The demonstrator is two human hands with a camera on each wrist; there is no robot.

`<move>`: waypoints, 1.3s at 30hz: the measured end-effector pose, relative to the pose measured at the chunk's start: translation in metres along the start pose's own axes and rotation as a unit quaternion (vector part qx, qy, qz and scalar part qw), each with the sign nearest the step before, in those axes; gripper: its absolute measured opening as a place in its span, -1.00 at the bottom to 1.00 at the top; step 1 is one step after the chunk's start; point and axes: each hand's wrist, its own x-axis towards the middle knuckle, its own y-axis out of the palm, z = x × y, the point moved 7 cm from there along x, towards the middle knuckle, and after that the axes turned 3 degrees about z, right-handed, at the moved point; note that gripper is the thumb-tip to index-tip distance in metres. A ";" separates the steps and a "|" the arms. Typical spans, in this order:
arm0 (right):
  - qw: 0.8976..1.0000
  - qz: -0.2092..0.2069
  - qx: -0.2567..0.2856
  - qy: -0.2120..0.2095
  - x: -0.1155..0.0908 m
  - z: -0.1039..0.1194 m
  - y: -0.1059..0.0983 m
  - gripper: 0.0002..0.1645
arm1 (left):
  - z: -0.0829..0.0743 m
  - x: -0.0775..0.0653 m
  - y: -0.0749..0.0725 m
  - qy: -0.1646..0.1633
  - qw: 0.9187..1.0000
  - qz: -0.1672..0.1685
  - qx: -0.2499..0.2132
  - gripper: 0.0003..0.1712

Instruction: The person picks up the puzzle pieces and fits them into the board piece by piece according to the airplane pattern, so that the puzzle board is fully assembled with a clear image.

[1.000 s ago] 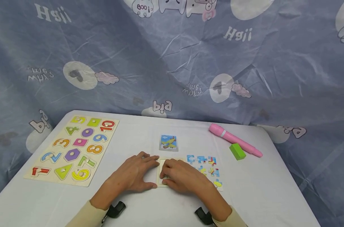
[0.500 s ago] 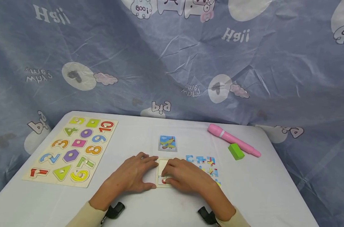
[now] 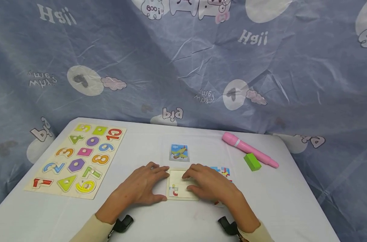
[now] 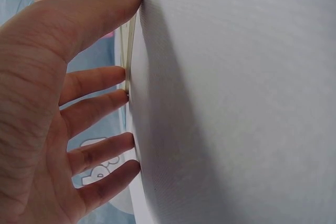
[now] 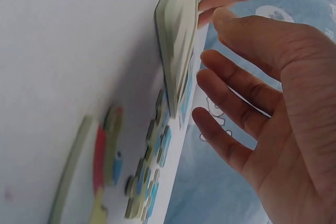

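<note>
A shallow wooden puzzle tray (image 3: 183, 194) lies in the middle of the table. One jigsaw piece (image 3: 173, 191), with red and yellow on it, sits in its lower left corner. My left hand (image 3: 142, 186) rests beside the tray, thumb at the lower left corner; in the left wrist view, fingertips (image 4: 119, 74) meet the tray's edge. Over the tray's right side is my right hand (image 3: 212, 183), fingers loosely bent and nothing in them. Several blue, red and yellow jigsaw pieces (image 5: 142, 187) lie right of the tray, partly hidden by this hand in the head view.
An airplane picture card (image 3: 179, 152) lies behind the tray. On the left is a number-and-shape peg board (image 3: 76, 158). A pink marker-shaped stick (image 3: 251, 148) and a green block (image 3: 252, 162) lie at the back right. A patterned cloth (image 3: 183, 67) hangs behind the table.
My right hand has moved right and away from the tray's lower left corner, leaving the jigsaw piece there in plain sight. My left hand stays at the tray's edge.
</note>
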 end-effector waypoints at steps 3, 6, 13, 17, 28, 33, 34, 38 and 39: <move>1.000 -0.007 0.005 0.004 -0.003 -0.004 -0.002 -0.61 | 0.000 0.000 0.000 -0.001 1.000 0.001 0.000 -0.13; 1.000 -0.018 0.010 0.011 -0.006 -0.009 -0.005 -0.58 | 0.000 0.000 0.001 -0.003 1.000 0.003 -0.004 -0.13; 0.999 -0.022 0.013 0.027 -0.015 -0.022 -0.008 -0.54 | 0.000 0.001 0.001 -0.008 1.000 0.006 -0.010 -0.13; 0.999 -0.013 0.017 0.045 -0.020 -0.030 -0.007 -0.53 | 0.000 0.000 0.000 -0.007 1.000 0.004 -0.010 -0.13; 0.997 -0.002 0.016 0.075 -0.030 -0.048 -0.004 -0.52 | 0.000 -0.001 -0.001 -0.002 1.000 -0.006 -0.007 -0.13; 0.997 0.001 0.017 0.079 -0.030 -0.052 -0.001 -0.52 | 0.000 -0.001 -0.001 0.002 1.000 -0.007 -0.006 -0.13; 0.997 0.002 0.017 0.080 -0.031 -0.052 -0.001 -0.53 | 0.000 -0.001 -0.001 0.003 1.000 -0.007 -0.007 -0.13; 0.997 0.004 0.015 0.081 -0.031 -0.054 0.000 -0.54 | 0.000 -0.001 -0.001 0.003 1.000 -0.006 -0.012 -0.13; 0.997 0.004 0.016 0.080 -0.031 -0.054 0.000 -0.55 | 0.000 -0.001 -0.001 0.003 1.000 -0.006 -0.013 -0.13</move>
